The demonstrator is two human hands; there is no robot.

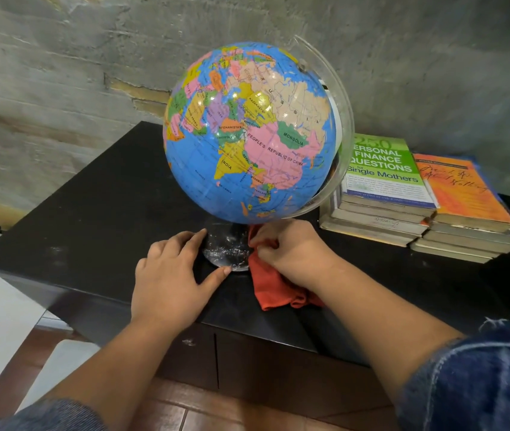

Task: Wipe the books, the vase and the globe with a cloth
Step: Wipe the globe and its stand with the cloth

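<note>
Wiping of the globe [247,135] seems under way: right hand [291,253] pinches a red cloth [273,287] at its base; left hand [172,275], fingers straight, steadies it. The books [418,197] lie nearby; no vase is visible.

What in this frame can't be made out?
Head view:
- Vase: out of frame.
- Cloth: partly hidden beneath the right hand.
- Globe base: right side covered by cloth and hand.
- Orange book: title scrawl blurred.
- Lower book spines: too small to read.

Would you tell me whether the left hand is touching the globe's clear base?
Touching. In the head view the left hand rests its thumb tip and forefinger against the clear base, no gap between.
</note>
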